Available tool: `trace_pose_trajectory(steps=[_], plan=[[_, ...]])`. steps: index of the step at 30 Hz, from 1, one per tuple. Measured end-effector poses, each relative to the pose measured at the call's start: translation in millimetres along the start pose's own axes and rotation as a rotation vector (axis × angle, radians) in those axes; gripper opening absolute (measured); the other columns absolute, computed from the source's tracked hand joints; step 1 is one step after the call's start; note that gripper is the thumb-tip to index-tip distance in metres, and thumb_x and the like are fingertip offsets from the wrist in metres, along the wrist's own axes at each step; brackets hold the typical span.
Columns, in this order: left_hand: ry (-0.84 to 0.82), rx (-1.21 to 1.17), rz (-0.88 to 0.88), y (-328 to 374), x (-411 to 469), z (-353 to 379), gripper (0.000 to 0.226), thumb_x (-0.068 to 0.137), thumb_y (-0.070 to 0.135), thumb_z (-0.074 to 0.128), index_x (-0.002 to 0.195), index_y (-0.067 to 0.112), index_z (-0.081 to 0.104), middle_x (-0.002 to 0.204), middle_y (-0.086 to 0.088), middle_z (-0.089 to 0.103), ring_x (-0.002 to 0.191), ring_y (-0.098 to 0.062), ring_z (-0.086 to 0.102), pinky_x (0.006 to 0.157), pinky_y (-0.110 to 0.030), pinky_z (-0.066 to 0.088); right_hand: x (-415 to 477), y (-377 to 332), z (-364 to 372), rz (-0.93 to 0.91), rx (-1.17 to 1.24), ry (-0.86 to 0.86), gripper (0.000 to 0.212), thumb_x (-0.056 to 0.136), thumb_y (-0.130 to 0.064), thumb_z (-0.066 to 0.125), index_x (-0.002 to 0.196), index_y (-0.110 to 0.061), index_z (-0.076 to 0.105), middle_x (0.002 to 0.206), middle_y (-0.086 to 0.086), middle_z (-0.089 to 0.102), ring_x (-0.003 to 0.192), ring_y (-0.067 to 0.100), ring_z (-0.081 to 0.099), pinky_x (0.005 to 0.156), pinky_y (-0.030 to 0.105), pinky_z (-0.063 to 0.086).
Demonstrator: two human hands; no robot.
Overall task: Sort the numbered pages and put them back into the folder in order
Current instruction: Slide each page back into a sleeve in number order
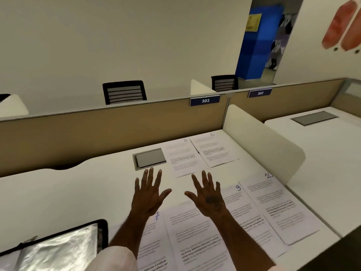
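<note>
- Head view, and the white tabletop (58,192) fills the frame from lower left to right edge, backed by a beige partition (97,133) across the middle.
- White divider (259,141) stands at the tabletop's right side, curving down toward the lower right.
- Folder (58,249) sits in the lower left corner, lying open, black-edged with a shiny clear sleeve showing.
- Pages are out of it, spread flat on the tabletop right of centre. Near row, left to right: page 7 (154,241), a sheet with its number hidden (195,237), page 9 (240,208), page 10 (279,208), edges overlapping.
- Far row above them: page 5 (184,159) and page 6 (214,149), side by side, page 6 tilted.
- Left hand (148,194) is at centre, palm down, its grip wide with fingers fanned, holding nothing; its wrist crosses page 7's top corner.
- Right hand (209,196) is just beside it, grip equally wide and carrying nothing, over the hidden-number sheet's top edge.
- Grey hatch (150,158) sits just above the left fingertips.
- Blue label 303 (205,100) hangs on the partition's top.
</note>
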State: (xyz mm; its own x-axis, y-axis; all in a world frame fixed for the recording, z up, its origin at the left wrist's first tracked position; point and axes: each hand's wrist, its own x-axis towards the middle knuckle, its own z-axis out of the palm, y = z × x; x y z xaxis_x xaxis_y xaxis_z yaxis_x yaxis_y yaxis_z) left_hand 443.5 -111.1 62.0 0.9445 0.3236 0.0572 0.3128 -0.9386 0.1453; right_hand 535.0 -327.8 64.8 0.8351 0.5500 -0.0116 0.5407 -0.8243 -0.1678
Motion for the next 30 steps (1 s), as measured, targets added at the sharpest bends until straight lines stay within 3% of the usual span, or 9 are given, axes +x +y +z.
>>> trace_pose_trajectory(steps=[10, 14, 16, 19, 21, 24, 27, 30], plan=[[-0.052, -0.033, -0.048, 18, 89, 42, 0.102, 0.07, 0.084, -0.019, 0.154, 0.028, -0.011, 0.161, -0.004, -0.02, 0.144, -0.021, -0.026, 0.116, -0.049, -0.013, 102, 52, 29, -0.035, 0.027, -0.049, 0.102, 0.066, -0.085, -0.024, 0.151, -0.031, -0.009, 0.161, 0.008, -0.012, 0.149, 0.03, -0.01, 0.116, 0.055, -0.002], [-0.086, -0.044, -0.196, 31, 118, 60, 0.107, 0.069, 0.082, -0.018, 0.156, 0.023, -0.003, 0.164, -0.005, -0.006, 0.15, -0.023, -0.012, 0.118, -0.05, -0.005, 146, 72, 41, -0.068, 0.028, -0.115, 0.103, 0.069, -0.085, -0.021, 0.153, -0.03, 0.0, 0.161, 0.01, -0.005, 0.149, 0.032, -0.002, 0.116, 0.058, 0.008], [-0.091, -0.052, -0.273, 41, 134, 65, 0.106, 0.071, 0.081, -0.013, 0.157, 0.02, 0.004, 0.164, -0.005, 0.004, 0.151, -0.023, -0.004, 0.119, -0.05, 0.0, 171, 83, 45, -0.084, 0.031, -0.109, 0.104, 0.072, -0.084, -0.019, 0.155, -0.029, 0.01, 0.161, 0.013, 0.005, 0.149, 0.034, 0.007, 0.115, 0.06, 0.02], [-0.106, -0.069, -0.348, 53, 161, 74, 0.094, 0.084, 0.079, 0.007, 0.156, 0.019, 0.01, 0.164, -0.006, 0.01, 0.151, -0.024, 0.003, 0.119, -0.05, 0.004, 206, 98, 52, -0.096, 0.018, -0.21, 0.11, 0.063, -0.085, -0.025, 0.155, -0.031, 0.0, 0.162, 0.01, -0.006, 0.15, 0.028, -0.002, 0.117, 0.052, 0.012], [-0.107, -0.089, -0.393, 57, 179, 83, 0.087, 0.09, 0.075, 0.024, 0.155, 0.019, 0.013, 0.163, -0.007, 0.014, 0.15, -0.026, 0.009, 0.119, -0.05, 0.01, 227, 102, 53, -0.086, 0.049, -0.203, 0.1, 0.076, -0.082, -0.012, 0.155, -0.026, 0.01, 0.162, 0.013, 0.006, 0.149, 0.03, 0.009, 0.117, 0.05, 0.017], [-0.076, -0.143, -0.506, 62, 204, 94, 0.084, 0.09, 0.07, 0.039, 0.151, 0.015, 0.024, 0.157, -0.011, 0.026, 0.143, -0.029, 0.024, 0.111, -0.047, 0.03, 257, 110, 61, -0.041, 0.108, -0.096, 0.081, 0.09, -0.074, 0.024, 0.142, -0.015, 0.044, 0.143, 0.014, 0.044, 0.13, 0.031, 0.04, 0.1, 0.044, 0.04], [-0.037, -0.242, -0.666, 67, 231, 105, 0.081, 0.085, 0.07, 0.05, 0.141, 0.012, 0.039, 0.143, -0.012, 0.041, 0.131, -0.03, 0.036, 0.099, -0.045, 0.04, 286, 115, 76, 0.057, 0.224, -0.052, 0.058, 0.091, -0.054, 0.055, 0.128, -0.01, 0.054, 0.126, 0.013, 0.051, 0.119, 0.03, 0.045, 0.09, 0.042, 0.047], [-0.009, -0.332, -0.809, 69, 253, 121, 0.084, 0.08, 0.071, 0.058, 0.135, 0.01, 0.045, 0.134, -0.012, 0.045, 0.126, -0.03, 0.039, 0.097, -0.045, 0.041, 307, 113, 87, 0.115, 0.301, -0.027, 0.057, 0.088, -0.05, 0.062, 0.126, -0.009, 0.054, 0.126, 0.014, 0.05, 0.119, 0.03, 0.045, 0.091, 0.043, 0.049]])
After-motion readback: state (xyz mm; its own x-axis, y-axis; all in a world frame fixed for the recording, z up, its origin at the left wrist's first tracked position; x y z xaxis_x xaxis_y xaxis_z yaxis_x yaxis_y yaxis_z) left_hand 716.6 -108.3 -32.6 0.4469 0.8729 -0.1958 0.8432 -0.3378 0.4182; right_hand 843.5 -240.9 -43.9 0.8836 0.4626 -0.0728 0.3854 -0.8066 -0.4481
